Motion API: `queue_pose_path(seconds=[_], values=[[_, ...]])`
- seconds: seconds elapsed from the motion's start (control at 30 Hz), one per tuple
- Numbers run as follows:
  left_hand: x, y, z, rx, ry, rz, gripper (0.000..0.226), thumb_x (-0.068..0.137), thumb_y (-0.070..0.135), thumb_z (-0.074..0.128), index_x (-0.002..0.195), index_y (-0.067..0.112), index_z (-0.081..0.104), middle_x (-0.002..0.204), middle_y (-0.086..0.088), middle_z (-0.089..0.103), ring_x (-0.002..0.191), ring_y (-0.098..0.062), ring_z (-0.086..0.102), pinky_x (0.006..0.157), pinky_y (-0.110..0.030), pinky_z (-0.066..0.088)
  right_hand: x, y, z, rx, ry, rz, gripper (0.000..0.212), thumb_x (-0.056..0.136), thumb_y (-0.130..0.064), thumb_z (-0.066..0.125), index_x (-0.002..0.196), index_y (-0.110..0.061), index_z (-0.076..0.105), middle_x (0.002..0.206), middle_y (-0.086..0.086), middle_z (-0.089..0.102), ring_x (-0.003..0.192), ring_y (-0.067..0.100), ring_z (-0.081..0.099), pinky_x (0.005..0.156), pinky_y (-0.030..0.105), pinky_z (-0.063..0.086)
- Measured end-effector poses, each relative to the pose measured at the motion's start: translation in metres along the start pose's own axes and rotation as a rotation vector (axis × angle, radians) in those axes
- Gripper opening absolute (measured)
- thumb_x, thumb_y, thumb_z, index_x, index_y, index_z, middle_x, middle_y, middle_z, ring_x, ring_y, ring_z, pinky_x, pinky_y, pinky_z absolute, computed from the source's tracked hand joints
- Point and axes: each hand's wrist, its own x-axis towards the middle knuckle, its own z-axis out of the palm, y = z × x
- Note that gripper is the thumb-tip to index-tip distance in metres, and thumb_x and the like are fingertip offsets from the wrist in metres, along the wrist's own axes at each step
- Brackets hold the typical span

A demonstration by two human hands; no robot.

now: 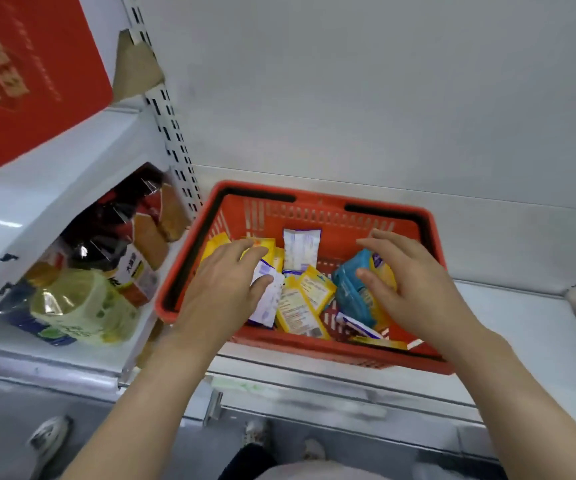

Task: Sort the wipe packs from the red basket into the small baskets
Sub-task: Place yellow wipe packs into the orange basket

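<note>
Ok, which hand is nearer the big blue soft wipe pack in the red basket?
Right. The right hand is on the big blue soft wipe pack, thumb against its front. The left hand is across the red plastic basket, on a white pack.
</note>
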Motion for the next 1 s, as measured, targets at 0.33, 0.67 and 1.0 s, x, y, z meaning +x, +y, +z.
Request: queue_pose_path(seconds=[0.33, 0.67, 1.0], values=[[0.097, -0.067, 0.052, -0.038, -0.302, 0.133, 0.052, 0.095, 0.044, 0.056, 0.141, 0.021, 0.047, 0.141, 0.001, 0.048, 0.130, -0.021, 0.044, 0.106, -0.036, 0.038, 0.095, -0.001, 0.104, 0.009, -0.487, 0.274, 0.054, 0.093, -0.049, 0.059, 0.139, -0.022, 0.051, 0.137, 0.002, 0.056, 0.122, 0.021, 0.054, 0.097, 0.032, 0.045], [0.106, -0.073, 0.068, 0.020, -0.474, 0.111, 0.063, 0.090, 0.061, 0.053, 0.143, 0.029, 0.041, 0.145, 0.004, 0.048, 0.130, -0.019, 0.047, 0.096, -0.037, 0.044, 0.095, -0.001, 0.168, 0.018, -0.911, 0.504, 0.079, 0.062, -0.058, 0.086, 0.119, -0.015, 0.054, 0.118, 0.002, 0.060, 0.102, 0.020, 0.058, 0.079, 0.032, 0.050], [0.120, -0.059, 0.080, -0.125, -0.754, 0.049, 0.070, 0.091, 0.058, 0.056, 0.150, 0.026, 0.034, 0.149, -0.005, 0.044, 0.133, -0.025, 0.044, 0.094, -0.035, 0.042, 0.086, 0.038, 0.074, 0.644, -0.326, 0.806, 0.026, 0.079, -0.033, 0.081, 0.097, -0.025, 0.065, 0.084, -0.005, 0.077, 0.074, 0.016, 0.075, 0.068, 0.039, 0.061]])
